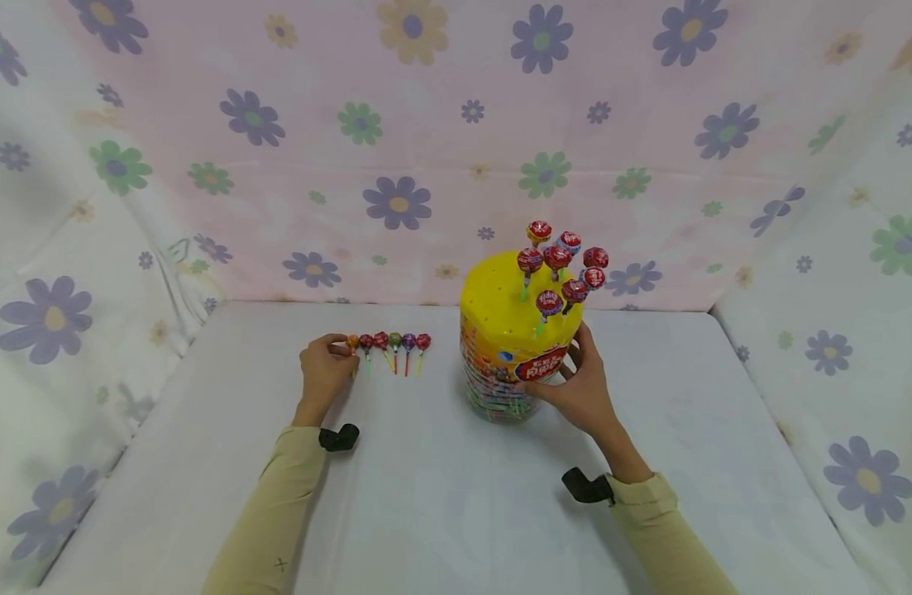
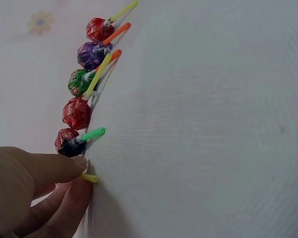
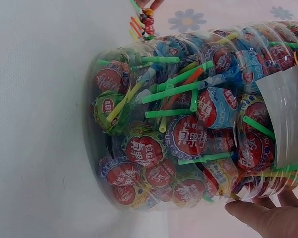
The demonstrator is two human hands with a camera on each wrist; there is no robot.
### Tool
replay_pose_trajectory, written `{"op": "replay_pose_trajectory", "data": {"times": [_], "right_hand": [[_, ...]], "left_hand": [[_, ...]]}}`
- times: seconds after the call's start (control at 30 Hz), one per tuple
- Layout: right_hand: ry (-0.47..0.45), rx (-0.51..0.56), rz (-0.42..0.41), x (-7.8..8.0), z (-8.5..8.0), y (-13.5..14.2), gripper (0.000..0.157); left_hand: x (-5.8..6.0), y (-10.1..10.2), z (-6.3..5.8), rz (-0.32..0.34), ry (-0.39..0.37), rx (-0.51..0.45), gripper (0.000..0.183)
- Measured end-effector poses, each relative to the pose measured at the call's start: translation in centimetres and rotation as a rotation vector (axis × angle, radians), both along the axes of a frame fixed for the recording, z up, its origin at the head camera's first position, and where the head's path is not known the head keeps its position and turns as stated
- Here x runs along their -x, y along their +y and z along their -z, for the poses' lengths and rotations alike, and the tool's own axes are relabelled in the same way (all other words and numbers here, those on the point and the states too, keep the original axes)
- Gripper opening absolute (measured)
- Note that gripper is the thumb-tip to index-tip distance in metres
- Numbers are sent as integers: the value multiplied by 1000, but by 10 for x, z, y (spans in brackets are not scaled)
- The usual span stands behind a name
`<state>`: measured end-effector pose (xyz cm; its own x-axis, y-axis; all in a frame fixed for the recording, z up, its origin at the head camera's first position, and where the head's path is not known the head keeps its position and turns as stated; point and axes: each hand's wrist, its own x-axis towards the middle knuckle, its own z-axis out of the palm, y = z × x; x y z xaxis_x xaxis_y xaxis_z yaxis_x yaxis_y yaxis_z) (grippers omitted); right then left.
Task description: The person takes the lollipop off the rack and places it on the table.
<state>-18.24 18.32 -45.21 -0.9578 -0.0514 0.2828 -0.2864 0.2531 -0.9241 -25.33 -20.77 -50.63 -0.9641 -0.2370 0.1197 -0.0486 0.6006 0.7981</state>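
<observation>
My left hand (image 1: 326, 372) pinches a lollipop (image 1: 353, 340) with an orange wrapper at the left end of a row. Its yellow stick (image 2: 89, 177) pokes out between thumb and fingers in the left wrist view. Beside it lie several more lollipops (image 2: 77, 113) in red, green and purple wrappers. On the right, my right hand (image 1: 578, 387) grips the side of a clear ribbed jar (image 3: 139, 196) with a yellow lid (image 1: 493, 302). Lollipops fill the jar, and several red-wrapped ones (image 1: 548, 303) stand upright in the lid.
A white cloth covers the table (image 1: 441, 512). Behind it hangs a pink flowered cloth (image 1: 426, 124), with white flowered cloth sides (image 1: 865, 372) at left and right. Black wrist mounts (image 1: 585, 486) sit at both cuffs.
</observation>
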Motion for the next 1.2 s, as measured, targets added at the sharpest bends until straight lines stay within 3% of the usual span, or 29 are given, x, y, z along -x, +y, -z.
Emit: {"op": "replay_pose_trajectory", "data": {"times": [0.17, 0.27, 0.4, 0.53, 0.63, 0.8, 0.93, 1.03, 1.2], "right_hand": [[-8, -4, 11, 0, -2, -2, 98], [-29, -10, 14, -1, -5, -3, 99], [-32, -4, 3, -8, -19, -7, 99], [-13, -2, -8, -14, -30, -9, 97], [-20, -5, -2, -10, -22, -7, 99], [-23, -2, 8, -1, -7, -5, 101], [-16, 11, -7, -9, -20, -11, 98], [-18, 5, -10, -16, -32, -14, 96], [-15, 0, 1, -19, -36, -13, 94]], "left_hand": [[-4, 3, -5, 8, -12, 71, 46], [-7, 6, -13, 15, 22, 128, 47], [-10, 17, -36, 62, 123, 132, 45], [-17, 38, -71, 133, 203, 26, 43], [-25, 58, -97, 185, 282, -76, 40], [-36, 93, -134, 299, 511, -298, 31], [-46, 121, -158, 408, 657, -408, 27], [-54, 140, -170, 480, 685, -356, 29], [-63, 169, -182, 568, 680, -218, 33]]}}
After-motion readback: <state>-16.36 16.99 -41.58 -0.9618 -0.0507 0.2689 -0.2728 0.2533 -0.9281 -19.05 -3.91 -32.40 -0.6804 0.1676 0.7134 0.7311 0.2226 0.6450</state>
